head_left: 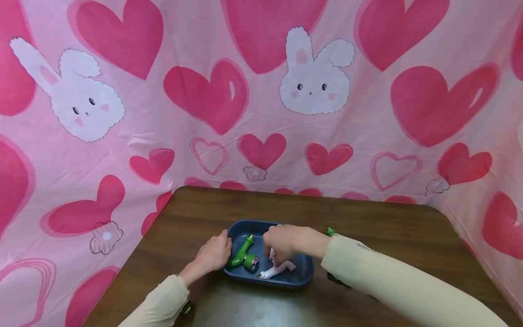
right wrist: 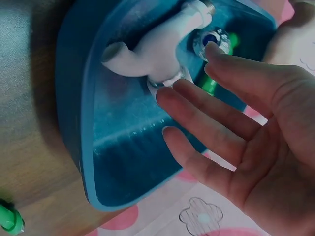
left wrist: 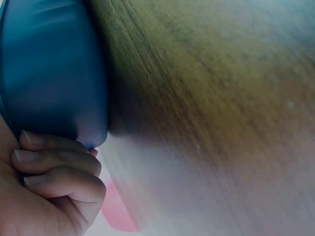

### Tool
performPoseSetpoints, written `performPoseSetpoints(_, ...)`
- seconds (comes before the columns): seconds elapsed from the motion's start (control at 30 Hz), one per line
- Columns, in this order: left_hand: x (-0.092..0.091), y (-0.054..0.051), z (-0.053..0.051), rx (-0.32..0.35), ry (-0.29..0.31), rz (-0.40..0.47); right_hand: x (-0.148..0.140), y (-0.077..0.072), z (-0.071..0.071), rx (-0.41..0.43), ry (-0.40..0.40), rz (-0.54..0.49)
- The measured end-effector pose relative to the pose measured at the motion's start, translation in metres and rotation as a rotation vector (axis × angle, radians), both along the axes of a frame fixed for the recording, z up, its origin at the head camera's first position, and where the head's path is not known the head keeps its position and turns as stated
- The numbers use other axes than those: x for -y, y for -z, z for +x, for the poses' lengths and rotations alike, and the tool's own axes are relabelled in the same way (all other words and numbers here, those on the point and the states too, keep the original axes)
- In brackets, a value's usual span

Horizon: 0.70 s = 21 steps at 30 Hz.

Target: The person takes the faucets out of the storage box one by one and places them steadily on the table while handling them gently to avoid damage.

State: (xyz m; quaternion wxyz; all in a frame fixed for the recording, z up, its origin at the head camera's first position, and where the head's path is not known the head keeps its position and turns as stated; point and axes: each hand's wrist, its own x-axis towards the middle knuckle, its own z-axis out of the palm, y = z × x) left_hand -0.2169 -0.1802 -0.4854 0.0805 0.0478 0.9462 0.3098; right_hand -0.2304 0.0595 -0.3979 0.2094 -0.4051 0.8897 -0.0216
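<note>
A blue tray [head_left: 282, 284] holds a green faucet [head_left: 244, 255] on its left side and a white faucet [head_left: 278, 270] to the right of it. My left hand [head_left: 212, 253] grips the tray's left end; in the left wrist view the curled fingers of that hand [left wrist: 64, 182] press the tray's outer wall [left wrist: 54, 73]. Over the tray is my right hand [head_left: 286, 240]. The right wrist view has this hand [right wrist: 241, 123] with fingers spread and slightly bent, fingertips at the handle end of the white faucet [right wrist: 157, 49]. Whether they touch it, I cannot tell.
Outside the tray, a green piece [head_left: 330, 231] lies on the brown wooden table [head_left: 212, 202], partly behind my right sleeve. It appears as a green end [right wrist: 10, 220] in the right wrist view. A pink cloth [head_left: 261, 122] with hearts and rabbits hangs around the table.
</note>
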Motion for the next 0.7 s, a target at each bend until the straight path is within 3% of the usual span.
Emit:
performPoseSetpoints(0.43,0.0,-0.001,0.001,-0.008,-0.005,-0.01,0.01,0.013,0.0,0.01,0.035,0.134)
performPoseSetpoints(0.7,0.0,-0.001,0.001,0.006,-0.003,0.004,0.01,0.017,0.005,0.029,0.099,0.108)
